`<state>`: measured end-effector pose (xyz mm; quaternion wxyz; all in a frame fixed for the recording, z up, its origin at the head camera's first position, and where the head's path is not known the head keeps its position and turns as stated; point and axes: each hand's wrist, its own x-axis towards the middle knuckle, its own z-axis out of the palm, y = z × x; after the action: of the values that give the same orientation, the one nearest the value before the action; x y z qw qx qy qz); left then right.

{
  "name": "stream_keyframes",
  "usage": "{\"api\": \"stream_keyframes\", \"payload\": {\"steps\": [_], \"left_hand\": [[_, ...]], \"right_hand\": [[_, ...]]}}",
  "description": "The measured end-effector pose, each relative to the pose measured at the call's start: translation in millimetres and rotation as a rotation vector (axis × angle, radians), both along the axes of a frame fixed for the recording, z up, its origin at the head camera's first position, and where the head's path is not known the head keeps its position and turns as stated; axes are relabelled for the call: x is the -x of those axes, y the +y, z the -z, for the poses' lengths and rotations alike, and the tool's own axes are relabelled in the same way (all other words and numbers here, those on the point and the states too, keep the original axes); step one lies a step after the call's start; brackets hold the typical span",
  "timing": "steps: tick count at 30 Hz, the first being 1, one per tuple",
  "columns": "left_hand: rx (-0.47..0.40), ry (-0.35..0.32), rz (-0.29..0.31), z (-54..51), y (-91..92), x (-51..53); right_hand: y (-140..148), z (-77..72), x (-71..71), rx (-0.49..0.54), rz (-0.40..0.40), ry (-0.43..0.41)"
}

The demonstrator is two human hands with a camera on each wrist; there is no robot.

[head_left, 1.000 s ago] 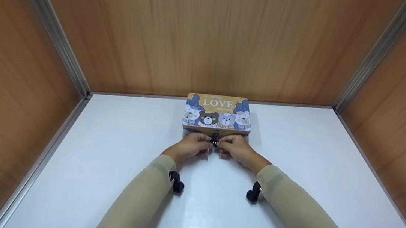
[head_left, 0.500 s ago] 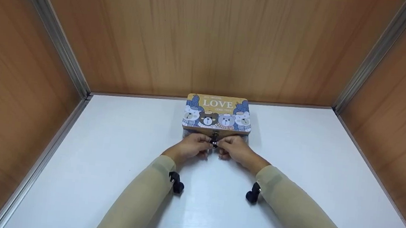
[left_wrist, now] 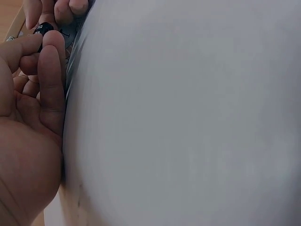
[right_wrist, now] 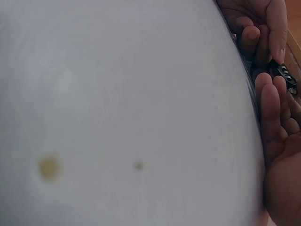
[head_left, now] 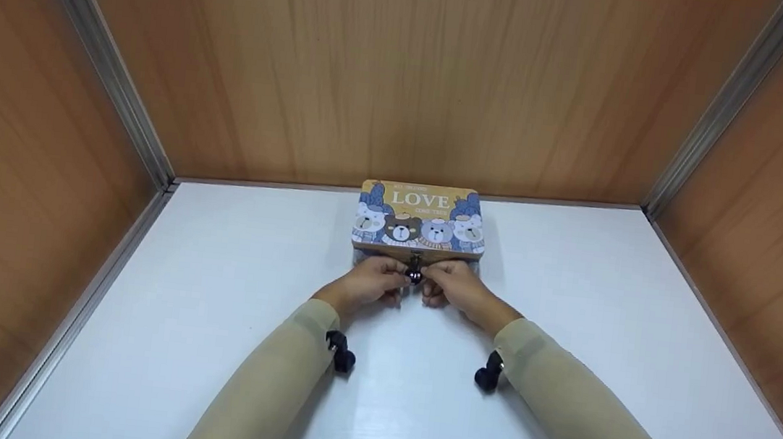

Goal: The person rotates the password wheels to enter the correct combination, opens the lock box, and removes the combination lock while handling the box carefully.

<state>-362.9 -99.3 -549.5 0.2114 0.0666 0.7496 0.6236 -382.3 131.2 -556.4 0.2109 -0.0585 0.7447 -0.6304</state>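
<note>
A tin box with a yellow lid, printed bears and the word LOVE stands near the back wall, its lid down. At its front latch hangs a small black combination padlock. My left hand pinches the padlock from the left, fingers curled. From the right, my right hand holds thumb and finger at the padlock's other edge. In the right wrist view, number dials show on the padlock, between the fingertips of both hands. The left wrist view shows the padlock partly hidden behind my left fingers.
The box stands on a white tabletop. Wood-grain panels enclose it: a back wall, a left wall and a right wall, with metal strips along the corners. A small black camera is strapped at each sleeve cuff.
My right thumb and fingertip shift slightly at the padlock, and more of its dark body shows now. The left hand and the box stay in place.
</note>
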Motion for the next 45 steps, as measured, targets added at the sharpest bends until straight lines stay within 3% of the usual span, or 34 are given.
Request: {"api": "stream_keyframes", "payload": {"steps": [24, 45], "left_hand": [[-0.044, -0.014, -0.005, -0.7, 1.0, 0.3], [-0.003, -0.016, 0.009, -1.8, -1.3, 0.1]], "right_hand": [[0.6, 0.8, -1.4, 0.006, -0.005, 0.019], [-0.1, -0.3, -2.5, -0.012, -0.008, 0.016]]}}
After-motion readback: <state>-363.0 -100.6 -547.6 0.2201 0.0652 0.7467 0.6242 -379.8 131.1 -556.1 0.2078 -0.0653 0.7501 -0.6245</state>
